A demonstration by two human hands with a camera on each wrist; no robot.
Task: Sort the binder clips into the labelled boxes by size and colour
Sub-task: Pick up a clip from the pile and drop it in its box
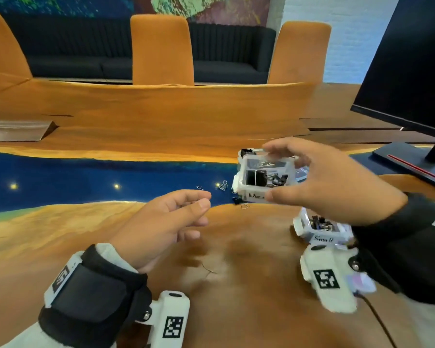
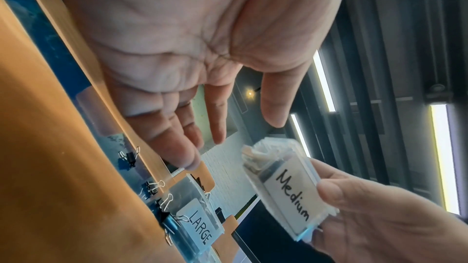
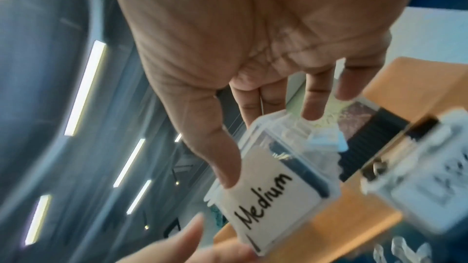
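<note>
My right hand [image 1: 270, 172] grips a clear box labelled Medium [image 1: 264, 177] and holds it tilted above the table, thumb on the label side and fingers over the far rim. Black binder clips lie inside it. The right wrist view shows the Medium box [image 3: 273, 193] under my thumb. My left hand [image 1: 205, 200] hovers just left of it, fingers relaxed and holding nothing. A box labelled Small [image 1: 322, 229] sits under my right forearm. The Large box [image 2: 200, 223] stands on the table behind. Loose clips [image 1: 221, 185] lie on the blue strip.
A black monitor [image 1: 399, 71] on its stand base [image 1: 407, 159] fills the right side of the table. Orange chairs [image 1: 162, 50] line the far edge. A dark cable [image 1: 377, 322] runs near my right wrist. More loose clips [image 2: 154, 185] lie beside the Large box.
</note>
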